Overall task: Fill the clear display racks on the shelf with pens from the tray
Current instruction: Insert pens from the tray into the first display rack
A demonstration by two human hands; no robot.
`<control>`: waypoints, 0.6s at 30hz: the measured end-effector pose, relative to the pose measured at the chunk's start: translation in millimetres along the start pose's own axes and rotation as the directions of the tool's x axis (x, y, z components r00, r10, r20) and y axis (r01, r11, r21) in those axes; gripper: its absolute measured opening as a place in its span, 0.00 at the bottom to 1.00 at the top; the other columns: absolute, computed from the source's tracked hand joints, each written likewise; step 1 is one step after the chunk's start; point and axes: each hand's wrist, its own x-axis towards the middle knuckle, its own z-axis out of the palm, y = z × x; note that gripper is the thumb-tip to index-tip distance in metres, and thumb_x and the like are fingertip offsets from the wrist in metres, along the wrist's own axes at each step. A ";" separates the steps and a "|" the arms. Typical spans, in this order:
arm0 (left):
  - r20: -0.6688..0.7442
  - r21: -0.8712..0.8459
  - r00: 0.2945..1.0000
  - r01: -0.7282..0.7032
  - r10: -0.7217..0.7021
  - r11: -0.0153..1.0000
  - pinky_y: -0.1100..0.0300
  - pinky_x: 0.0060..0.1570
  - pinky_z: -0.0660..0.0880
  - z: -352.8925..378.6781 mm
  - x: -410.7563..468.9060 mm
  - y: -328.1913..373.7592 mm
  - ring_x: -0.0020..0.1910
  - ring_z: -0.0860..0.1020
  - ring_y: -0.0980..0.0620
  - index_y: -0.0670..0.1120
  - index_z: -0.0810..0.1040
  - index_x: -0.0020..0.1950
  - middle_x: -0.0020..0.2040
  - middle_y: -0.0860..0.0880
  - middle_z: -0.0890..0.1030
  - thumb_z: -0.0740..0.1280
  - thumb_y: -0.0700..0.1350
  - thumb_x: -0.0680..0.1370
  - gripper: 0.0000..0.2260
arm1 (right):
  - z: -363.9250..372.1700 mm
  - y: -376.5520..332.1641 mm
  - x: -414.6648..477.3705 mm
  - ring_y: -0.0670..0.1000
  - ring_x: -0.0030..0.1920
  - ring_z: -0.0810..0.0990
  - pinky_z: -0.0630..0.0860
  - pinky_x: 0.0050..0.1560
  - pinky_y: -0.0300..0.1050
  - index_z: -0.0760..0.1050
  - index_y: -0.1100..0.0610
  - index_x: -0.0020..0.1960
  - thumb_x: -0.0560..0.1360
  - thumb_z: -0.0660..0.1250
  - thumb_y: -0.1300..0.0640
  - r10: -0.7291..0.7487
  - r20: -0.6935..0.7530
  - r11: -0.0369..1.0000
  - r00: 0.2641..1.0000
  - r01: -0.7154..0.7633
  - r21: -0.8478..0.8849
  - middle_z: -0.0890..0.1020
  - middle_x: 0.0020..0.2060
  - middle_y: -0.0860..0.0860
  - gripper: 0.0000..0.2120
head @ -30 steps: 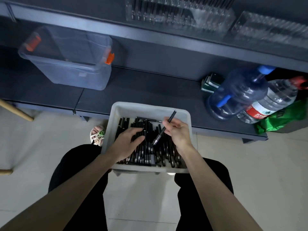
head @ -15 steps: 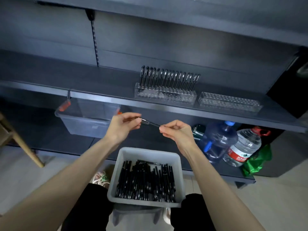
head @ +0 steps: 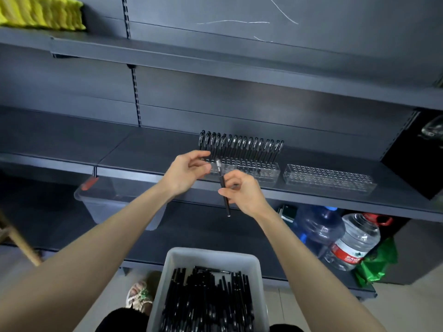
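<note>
Black pen [head: 223, 188] raised to the shelf [head: 148, 152]: I judge this is the placing step, one pen carried up and being set straight before it goes in. The next move calls for lining its lower end over a free hole in the near rows and lowering it straight down without knocking the ones already standing. By my guess the job is far from done.

From the left, my left hand [head: 187, 171] hangs before the shelf edge. Its fingers are loosely curled and grip nothing that I can see, and their tips are just beside the pen's upper end. My right hand [head: 243, 194] pinches the pen around its middle between thumb and fingers. The pen is nearly upright, one end hanging below my grip and the other in front of the first rack [head: 254, 170]. Which end is the tip I cannot tell. That rack carries a row [head: 242, 146] of pens along its back only, and its nearer holes look vacant. To the right, the second rack [head: 328, 179] holds none. Below both hands, the tray [head: 211, 256] is heaped with pens [head: 206, 300].
</note>
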 end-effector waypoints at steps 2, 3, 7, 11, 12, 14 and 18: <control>-0.031 0.098 0.999 0.037 -0.034 0.994 0.54 0.58 0.75 0.6 17.4 -17.4 0.49 0.79 0.47 0.44 0.74 0.64 0.51 0.44 0.80 0.67 0.40 0.77 0.15 | -3.8 1.8 18.7 0.52 0.42 0.76 0.81 0.43 0.57 0.70 0.54 0.46 0.72 0.71 0.66 0.025 -0.030 1.000 0.999 -0.025 0.000 0.74 0.38 0.48 0.12; -0.057 0.158 0.997 0.054 -0.046 0.986 0.54 0.59 0.74 0.7 26.6 -27.6 0.49 0.79 0.48 0.44 0.74 0.63 0.52 0.45 0.80 0.67 0.41 0.77 0.15 | -6.4 2.7 28.9 0.53 0.42 0.76 0.81 0.43 0.57 0.69 0.55 0.49 0.73 0.70 0.66 0.016 -0.056 1.000 0.998 -0.017 -0.024 0.74 0.39 0.48 0.12; -0.152 0.369 0.986 0.115 -0.062 0.922 0.60 0.57 0.70 3.9 60.8 -64.3 0.53 0.76 0.49 0.43 0.73 0.65 0.59 0.44 0.76 0.67 0.41 0.76 0.18 | -13.5 10.0 72.0 0.54 0.42 0.79 0.79 0.50 0.55 0.57 0.48 0.74 0.72 0.71 0.66 -0.083 -0.167 0.985 0.982 0.056 -0.161 0.73 0.39 0.46 0.37; -0.188 0.506 0.979 0.168 -0.082 0.846 0.53 0.64 0.67 5.5 88.4 -95.0 0.64 0.68 0.44 0.45 0.64 0.72 0.66 0.44 0.66 0.67 0.44 0.76 0.25 | -14.2 14.1 108.7 0.55 0.43 0.78 0.79 0.51 0.56 0.47 0.40 0.76 0.72 0.69 0.68 -0.146 -0.216 0.974 0.965 0.102 -0.204 0.72 0.41 0.45 0.46; -0.190 0.518 0.979 0.168 -0.079 0.839 0.53 0.64 0.67 5.8 93.4 -101.1 0.65 0.66 0.44 0.45 0.63 0.72 0.67 0.44 0.65 0.67 0.44 0.76 0.26 | -13.7 15.6 117.2 0.54 0.43 0.78 0.79 0.51 0.56 0.49 0.41 0.76 0.73 0.69 0.68 -0.159 -0.236 0.973 0.959 0.112 -0.201 0.71 0.40 0.44 0.43; -0.192 0.522 0.979 0.158 -0.065 0.838 0.54 0.63 0.67 6.4 101.4 -111.1 0.66 0.67 0.45 0.46 0.62 0.73 0.68 0.46 0.64 0.68 0.45 0.76 0.27 | -11.7 18.4 131.8 0.53 0.40 0.77 0.79 0.50 0.57 0.55 0.43 0.74 0.74 0.68 0.67 -0.190 -0.285 0.972 0.939 0.141 -0.186 0.71 0.39 0.44 0.38; -0.198 0.502 0.979 0.139 -0.044 0.853 0.54 0.61 0.69 9.4 110.2 -125.0 0.62 0.71 0.45 0.45 0.64 0.72 0.68 0.47 0.67 0.67 0.46 0.77 0.25 | -7.4 26.1 147.6 0.56 0.40 0.79 0.78 0.49 0.57 0.61 0.49 0.71 0.75 0.66 0.66 -0.266 -0.393 0.959 0.880 0.202 -0.197 0.74 0.40 0.48 0.29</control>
